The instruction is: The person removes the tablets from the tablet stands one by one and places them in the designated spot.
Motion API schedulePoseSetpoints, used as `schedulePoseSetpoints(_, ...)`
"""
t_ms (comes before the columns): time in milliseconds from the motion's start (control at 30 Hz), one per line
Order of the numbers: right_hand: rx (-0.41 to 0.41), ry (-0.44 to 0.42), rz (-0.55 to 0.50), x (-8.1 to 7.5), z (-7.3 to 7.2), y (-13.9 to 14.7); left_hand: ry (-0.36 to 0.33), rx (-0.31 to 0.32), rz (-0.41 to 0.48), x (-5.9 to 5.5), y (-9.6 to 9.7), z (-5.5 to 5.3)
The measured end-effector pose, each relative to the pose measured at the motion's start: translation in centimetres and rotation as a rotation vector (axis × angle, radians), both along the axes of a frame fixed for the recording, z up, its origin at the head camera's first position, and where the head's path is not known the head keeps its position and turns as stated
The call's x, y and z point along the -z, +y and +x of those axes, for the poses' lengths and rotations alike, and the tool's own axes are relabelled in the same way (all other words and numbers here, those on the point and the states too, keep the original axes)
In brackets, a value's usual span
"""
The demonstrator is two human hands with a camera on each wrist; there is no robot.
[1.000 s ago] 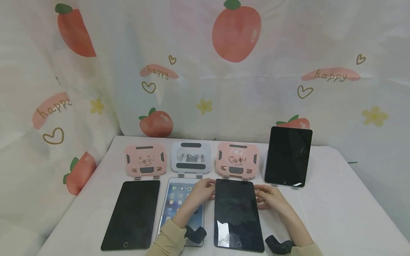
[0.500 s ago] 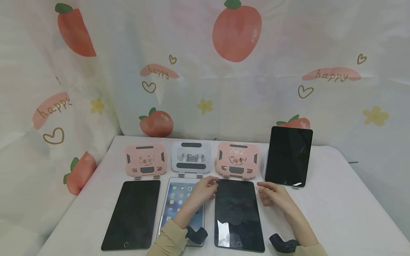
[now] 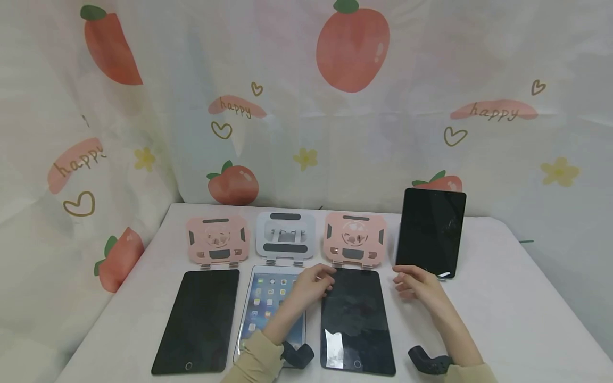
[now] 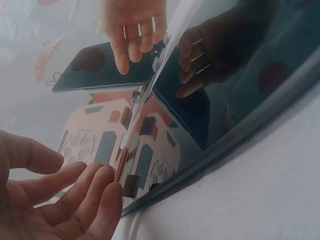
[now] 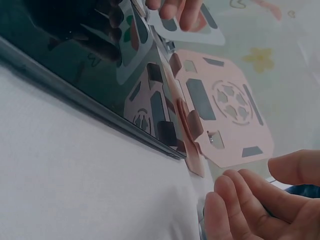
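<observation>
A black tablet [image 3: 356, 319] lies flat on the white tabletop. Over its far left corner is my left hand [image 3: 310, 287], fingers loosely bent and nothing in them; in the left wrist view the fingertips are close to the tablet's edge, and contact is hard to tell. My right hand [image 3: 423, 290] hovers off the tablet's right side, holding nothing, in front of a black tablet [image 3: 431, 229] that stands upright on a stand mostly hidden behind it. Just beyond the flat tablet rises a pink tablet stand [image 5: 230, 140] with cutouts and grey pads.
Another pink stand [image 3: 193, 252] and a pale blue stand [image 3: 261, 239] are in the back row. In front of them lie a black tablet [image 3: 198, 319] and a white tablet [image 3: 261, 308] with its screen lit, partly covered by my left arm. A fruit-printed cloth [image 3: 282, 48] hangs behind.
My right hand has drawn away from the flat tablet's right edge, to the right and slightly farther back. The left hand has shifted right, over the tablet's corner. The tablets stay put.
</observation>
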State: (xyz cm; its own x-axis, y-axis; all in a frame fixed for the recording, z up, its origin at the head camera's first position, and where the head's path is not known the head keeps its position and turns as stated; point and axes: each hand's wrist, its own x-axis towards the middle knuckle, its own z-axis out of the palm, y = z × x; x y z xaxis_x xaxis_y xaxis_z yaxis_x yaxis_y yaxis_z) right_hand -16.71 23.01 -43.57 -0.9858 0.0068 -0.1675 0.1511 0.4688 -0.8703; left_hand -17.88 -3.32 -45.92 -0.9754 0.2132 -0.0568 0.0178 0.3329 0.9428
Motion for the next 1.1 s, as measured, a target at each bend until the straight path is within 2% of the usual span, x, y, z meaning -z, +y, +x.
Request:
schedulePoseSetpoints(300, 0.025, 0.018, -0.037, -0.1, -0.1, 0.7, 0.010, 0.037, 0.033, -0.2, 1.1, 0.6)
schedulePoseSetpoints(567, 0.045, 0.040, -0.039, 0.1, -0.2, 1.6, 0.033, 0.082, 0.058, -1.2, 2.4, 1.0)
schedulePoseSetpoints(767, 0.068, 0.133, -0.040, 0.0, -1.2, 3.3, 0.053, 0.127, 0.040, -2.3, 3.4, 0.4)
schedulePoseSetpoints(1100, 0.080, 0.230, 0.002, -1.6, -2.4, 5.5, 0.052, 0.123, 0.051, -3.8, 5.2, -0.9)
